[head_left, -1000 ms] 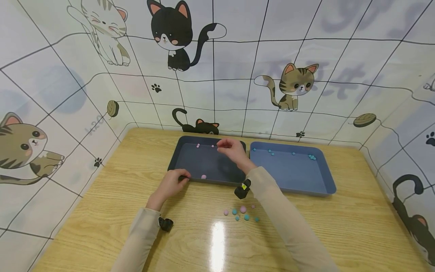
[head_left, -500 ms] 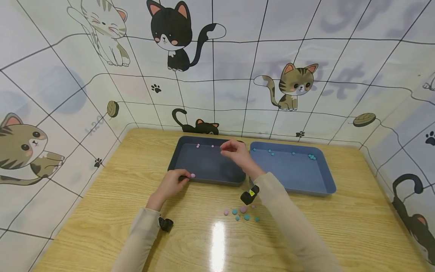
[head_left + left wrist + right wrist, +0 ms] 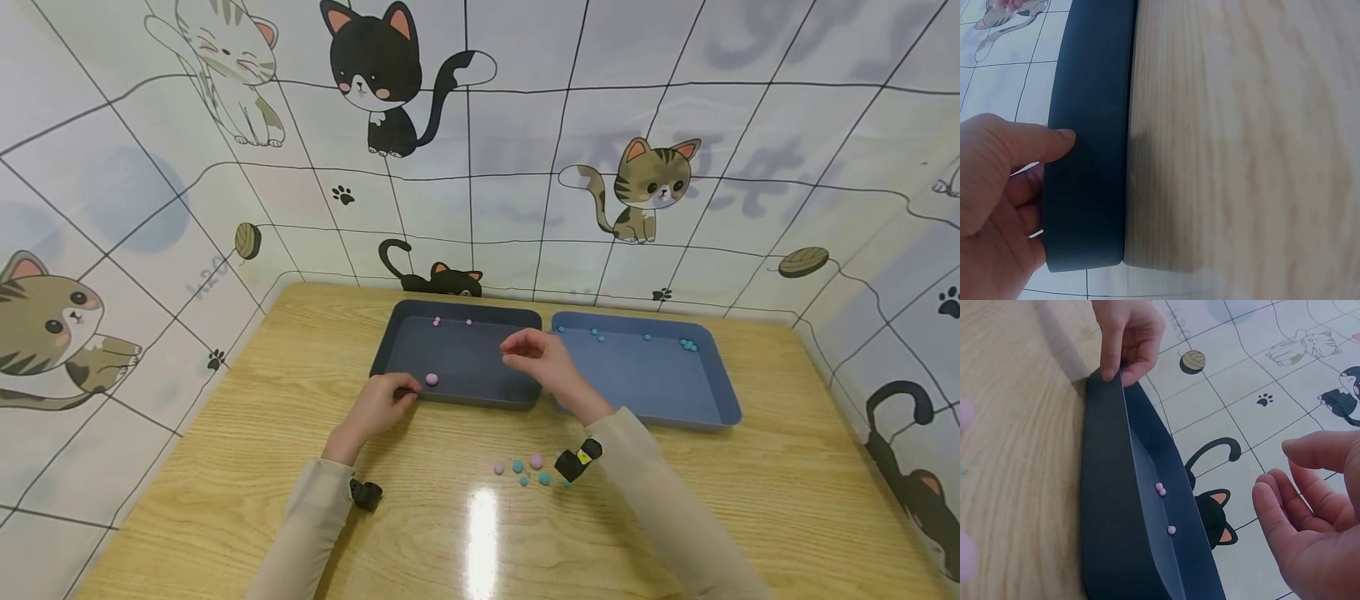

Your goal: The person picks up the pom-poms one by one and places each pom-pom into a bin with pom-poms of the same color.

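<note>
My left hand pinches the near left corner of a dark grey tray. In the left wrist view the thumb lies on the tray's outer wall, with the fingers behind the rim. Inside this tray, a larger pink ball rests close to the left fingertips. Several small pink balls lie along its far side. My right hand hovers over the tray's right end. Its thumb and fingers are loosely bent and apart, with nothing between them in the right wrist view.
A blue tray with several teal balls stands to the right of the dark one. On the wooden table, a loose group of pink balls and teal balls lies in front of the trays. A cat-patterned wall covering rises behind.
The larger pink ball rolled left along the dark tray's near side, then slightly right and inward. My right hand moved right and toward me. The left hand kept its grip in place.
</note>
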A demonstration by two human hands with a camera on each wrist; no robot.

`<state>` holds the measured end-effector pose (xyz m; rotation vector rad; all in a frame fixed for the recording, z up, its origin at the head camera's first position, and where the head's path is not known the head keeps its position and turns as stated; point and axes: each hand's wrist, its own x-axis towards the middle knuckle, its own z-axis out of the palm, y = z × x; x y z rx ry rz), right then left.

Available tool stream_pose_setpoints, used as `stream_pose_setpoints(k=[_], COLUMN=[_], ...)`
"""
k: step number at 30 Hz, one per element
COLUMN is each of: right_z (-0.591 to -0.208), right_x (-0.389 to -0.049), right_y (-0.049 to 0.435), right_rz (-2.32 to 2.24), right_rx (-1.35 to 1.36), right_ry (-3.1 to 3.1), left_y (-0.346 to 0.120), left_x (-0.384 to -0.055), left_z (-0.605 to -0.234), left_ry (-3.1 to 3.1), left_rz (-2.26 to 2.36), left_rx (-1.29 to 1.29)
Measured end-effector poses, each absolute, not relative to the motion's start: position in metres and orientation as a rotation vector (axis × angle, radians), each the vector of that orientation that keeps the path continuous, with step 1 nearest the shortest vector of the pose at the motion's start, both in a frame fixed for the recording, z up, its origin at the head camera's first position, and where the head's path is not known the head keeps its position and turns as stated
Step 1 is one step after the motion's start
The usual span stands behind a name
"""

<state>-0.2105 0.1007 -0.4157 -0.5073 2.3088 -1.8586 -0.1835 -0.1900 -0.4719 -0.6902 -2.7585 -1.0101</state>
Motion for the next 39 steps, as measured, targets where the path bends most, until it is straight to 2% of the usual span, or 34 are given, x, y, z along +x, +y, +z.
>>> stream_pose_setpoints(k=[13, 39], right_z=[-0.417, -0.450], right_x=[-0.178, -0.147], right_y=[0.110, 0.129], right_rz=[-1.827, -1.792], right_rx=[-0.544, -0.569], right_ry=[2.242, 2.179], left_y=[-0.189, -0.190], left_x=[-0.184, -0.184], left_z=[-0.471, -0.472], left_ry=[-2.766, -2.765], left_rz=[-1.000, -0.996], left_rx=[-0.675, -0.681])
